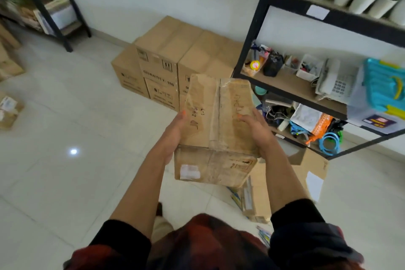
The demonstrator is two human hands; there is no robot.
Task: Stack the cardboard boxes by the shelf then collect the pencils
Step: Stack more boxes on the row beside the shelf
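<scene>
Carrying a worn, taped cardboard box (215, 129) in mid-air, clamped between both hands at chest height. Risk first: likely to slip, since held only by sideways pressure on soft, creased walls with glossy tape under the palms; could sag or tilt and drop onto the floor (65, 116) if either side eases off. Could also trip, judging by an opened box (306, 173) and a flattened one lying on the tiles just below and to the right of the right hand. Could topple the stack (166, 66) beyond the fingertips if set down off-centre, that pile standing against the wall next to the black shelf (293, 85) further right. Left hand (175, 136) pressed flat along the left wall, fingers mostly straight, thumb over the top edge. Right hand (255, 131) cupped round the right wall, fingers bent over the top face. Neither hand apart from the cardboard; both bearing its weight. What look like pencils (264, 235) lying on the floor below the right forearm, near the body, not yet gathered and too blurred to count.
</scene>
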